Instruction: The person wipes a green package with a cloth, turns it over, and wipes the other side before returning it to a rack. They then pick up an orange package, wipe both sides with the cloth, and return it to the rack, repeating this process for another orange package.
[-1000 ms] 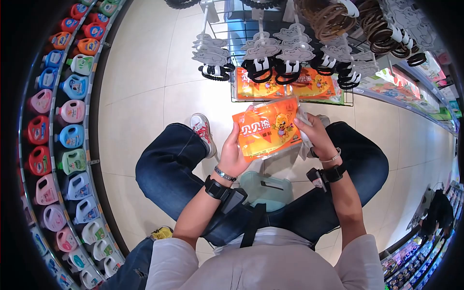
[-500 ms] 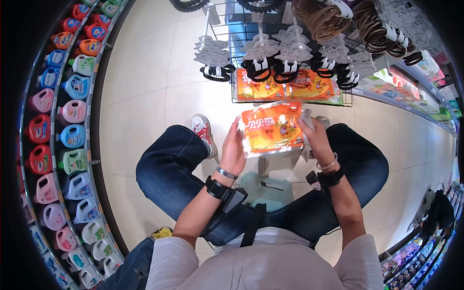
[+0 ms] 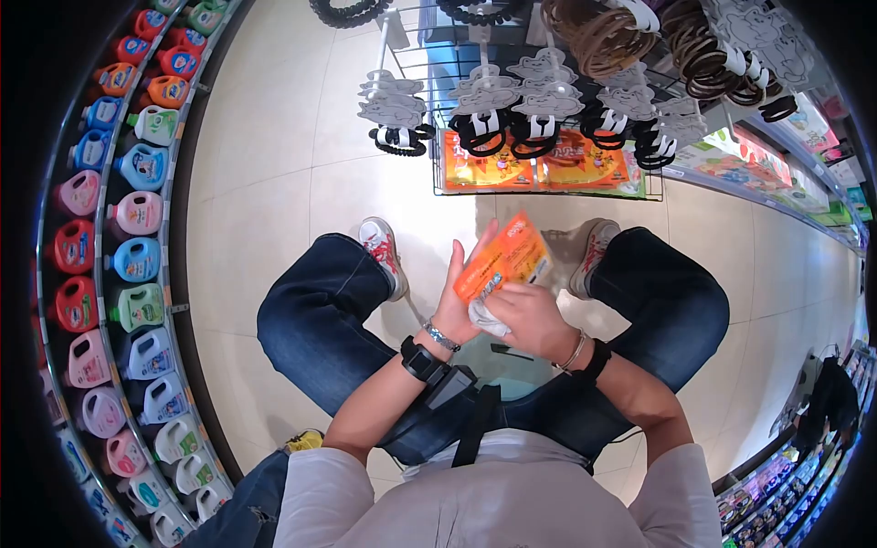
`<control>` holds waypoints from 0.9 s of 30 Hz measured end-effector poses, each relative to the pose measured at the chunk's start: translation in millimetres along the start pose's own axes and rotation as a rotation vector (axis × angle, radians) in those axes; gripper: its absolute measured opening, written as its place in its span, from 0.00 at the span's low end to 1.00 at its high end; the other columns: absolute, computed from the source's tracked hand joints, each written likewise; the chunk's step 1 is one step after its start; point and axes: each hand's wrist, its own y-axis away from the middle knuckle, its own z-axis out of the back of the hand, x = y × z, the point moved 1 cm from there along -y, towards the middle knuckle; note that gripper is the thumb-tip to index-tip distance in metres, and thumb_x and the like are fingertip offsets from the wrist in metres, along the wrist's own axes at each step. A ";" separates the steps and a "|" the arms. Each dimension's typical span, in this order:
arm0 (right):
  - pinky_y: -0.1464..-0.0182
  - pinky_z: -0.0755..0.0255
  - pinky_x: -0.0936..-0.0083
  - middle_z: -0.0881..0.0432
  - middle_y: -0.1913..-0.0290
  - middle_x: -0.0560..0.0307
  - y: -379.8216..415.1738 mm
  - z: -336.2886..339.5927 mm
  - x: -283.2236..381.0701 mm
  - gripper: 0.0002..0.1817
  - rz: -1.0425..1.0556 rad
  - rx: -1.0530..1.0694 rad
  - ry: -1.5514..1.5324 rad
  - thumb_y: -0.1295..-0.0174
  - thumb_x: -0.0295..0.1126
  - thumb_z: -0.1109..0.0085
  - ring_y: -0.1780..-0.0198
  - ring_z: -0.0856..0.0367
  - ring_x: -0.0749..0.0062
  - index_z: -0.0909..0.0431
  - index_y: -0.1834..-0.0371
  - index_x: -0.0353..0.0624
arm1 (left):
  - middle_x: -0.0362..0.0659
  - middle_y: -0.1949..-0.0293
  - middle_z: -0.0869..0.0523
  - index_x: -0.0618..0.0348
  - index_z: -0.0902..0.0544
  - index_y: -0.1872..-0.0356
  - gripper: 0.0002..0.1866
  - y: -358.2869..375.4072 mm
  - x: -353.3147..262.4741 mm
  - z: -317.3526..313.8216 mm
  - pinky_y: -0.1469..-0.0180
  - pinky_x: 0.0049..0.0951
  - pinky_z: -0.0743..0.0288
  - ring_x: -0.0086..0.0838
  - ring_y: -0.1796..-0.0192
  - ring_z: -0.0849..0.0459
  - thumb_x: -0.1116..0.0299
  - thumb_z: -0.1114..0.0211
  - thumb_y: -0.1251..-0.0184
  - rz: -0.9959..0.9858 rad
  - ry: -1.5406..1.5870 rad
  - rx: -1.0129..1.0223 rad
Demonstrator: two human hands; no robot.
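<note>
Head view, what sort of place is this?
Most likely a shop: long rows of colourful jugs, many hair ties hanging on display, and matching orange packets in a wire basket.

Left shelf unit (image 3: pixel 168 265): carries handled bottles (image 3: pixel 139 212) in close rows on at least two tiers. Wire rack (image 3: pixel 548 194): holds orange packets (image 3: pixel 582 164) side by side in the bottom basket, with green packaging (image 3: pixel 634 179) at the right end; supports black hair ties (image 3: pixel 536 142) on hooks above. Right shelf (image 3: pixel 731 184): carries colourful packs (image 3: pixel 772 171). Pale tiled floor (image 3: pixel 256 201): bears red-laced shoes (image 3: pixel 379 245), set apart, and, at lower left, a yellow shoe (image 3: pixel 304 440).
</note>
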 end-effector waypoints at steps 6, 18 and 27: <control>0.54 0.32 0.61 0.23 0.57 0.49 -3.2 17.2 -16.8 0.19 -0.179 -0.307 -0.296 0.46 0.35 0.42 0.54 0.25 0.57 0.28 0.51 0.41 | 0.39 0.32 0.45 0.37 0.49 0.31 0.34 -1.8 -3.3 -1.2 0.33 0.41 0.47 0.35 0.33 0.41 0.36 0.68 0.36 0.013 0.178 0.005; 0.32 0.64 0.52 0.52 0.30 0.46 -12.2 -7.3 19.3 0.40 -0.267 -0.001 -0.043 0.47 0.36 0.44 0.28 0.58 0.54 0.50 0.32 0.36 | 0.46 0.42 0.28 0.55 0.32 0.41 0.36 8.3 -6.9 -0.1 0.37 0.40 0.40 0.38 0.40 0.30 0.36 0.58 0.38 0.019 0.327 -0.072; 0.34 0.63 0.46 0.50 0.30 0.46 -9.4 16.2 34.6 0.40 -0.289 0.061 -0.019 0.53 0.34 0.44 0.29 0.55 0.50 0.46 0.34 0.39 | 0.46 0.48 0.23 0.53 0.29 0.44 0.30 26.8 5.2 -34.7 0.42 0.37 0.33 0.36 0.46 0.25 0.40 0.55 0.36 0.017 0.398 -0.300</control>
